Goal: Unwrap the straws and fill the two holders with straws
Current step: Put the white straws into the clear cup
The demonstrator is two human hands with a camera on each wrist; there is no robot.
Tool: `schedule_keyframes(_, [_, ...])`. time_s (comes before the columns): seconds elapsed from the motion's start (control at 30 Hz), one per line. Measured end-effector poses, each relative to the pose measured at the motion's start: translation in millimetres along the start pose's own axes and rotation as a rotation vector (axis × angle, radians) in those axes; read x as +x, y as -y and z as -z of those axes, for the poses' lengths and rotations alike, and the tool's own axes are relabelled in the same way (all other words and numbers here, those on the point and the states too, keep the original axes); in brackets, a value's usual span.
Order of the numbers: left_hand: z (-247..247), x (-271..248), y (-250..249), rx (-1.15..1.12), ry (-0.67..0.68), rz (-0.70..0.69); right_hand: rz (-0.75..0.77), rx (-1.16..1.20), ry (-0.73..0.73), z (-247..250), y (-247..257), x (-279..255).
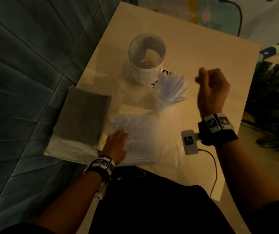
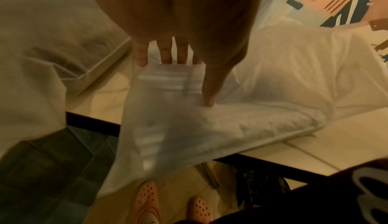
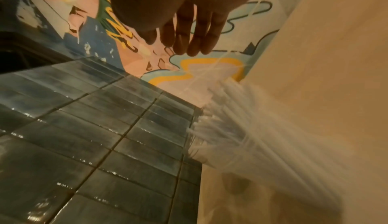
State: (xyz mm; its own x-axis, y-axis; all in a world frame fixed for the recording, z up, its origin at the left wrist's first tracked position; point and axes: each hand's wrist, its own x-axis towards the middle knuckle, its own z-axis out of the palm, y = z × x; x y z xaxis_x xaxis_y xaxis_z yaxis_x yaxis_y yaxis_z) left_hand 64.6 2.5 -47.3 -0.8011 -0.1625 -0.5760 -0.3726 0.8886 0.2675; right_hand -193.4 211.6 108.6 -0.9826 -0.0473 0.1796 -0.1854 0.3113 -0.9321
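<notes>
Straws (image 1: pixel 171 89) fanned from a holder at mid-frame in the head view, light, thin and slippery, best pinched near their tops; the right hand (image 1: pixel 213 88) hovered beside them, fingers loosely curled, apparently empty. In the left wrist view, the left hand (image 2: pixel 178 20) pressed straight fingers (image 2: pixel 209 94) on a soft wrapped pack (image 2: pixel 241 111) at the tabletop (image 2: pixel 335 136) edge. In the right wrist view, the fingers hung together over the blurred straws.
</notes>
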Motion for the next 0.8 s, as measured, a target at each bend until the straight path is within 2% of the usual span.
schedule_keyframes(0.07, [-2.8,0.1,1.5,-0.011,-0.040,-0.018,-0.001,-0.009,-0.059,23.4,-7.8,-14.6])
schedule_keyframes(0.13, [-3.4,0.8,2.1,-0.006,-0.076,-0.040,-0.073,-0.057,-0.033,40.8,-29.1,-35.5])
schedule_keyframes(0.23, [0.7,1.5,0.2,-0.022,-0.114,-0.049,-0.289,-0.238,0.140,50.8,-77.2,-74.4])
schedule_keyframes(0.3, [2.0,0.3,0.1,-0.017,-0.122,-0.022,-0.425,-0.351,0.326,50.0,-107.2,-98.5])
schedule_keyframes(0.33, [1.7,-0.8,0.6,-0.008,-0.126,0.007,-0.445,-0.417,0.444,48.4,-119.3,-108.9])
schedule_keyframes(0.4, [0.8,-3.4,2.2,-0.025,-0.136,0.088,-0.434,-0.520,0.671,40.0,-133.6,-124.7])
schedule_keyframes(0.47, [0.9,-5.5,2.5,-0.065,-0.128,0.147,-0.425,-0.514,0.825,28.5,-133.4,-131.0])
schedule_keyframes(0.57, [1.6,-6.5,0.5,-0.101,-0.132,0.145,-0.329,-0.504,0.946,8.0,-115.6,-127.6])
schedule_keyframes(0.7, [3.6,-5.4,-2.4,-0.179,-0.161,0.141,0.009,-0.539,1.064,-22.2,-91.6,-127.7])
schedule_keyframes(0.8, [4.3,-5.4,-3.3,-0.218,-0.191,0.144,0.002,-0.672,1.160,-43.5,-78.4,-132.1])
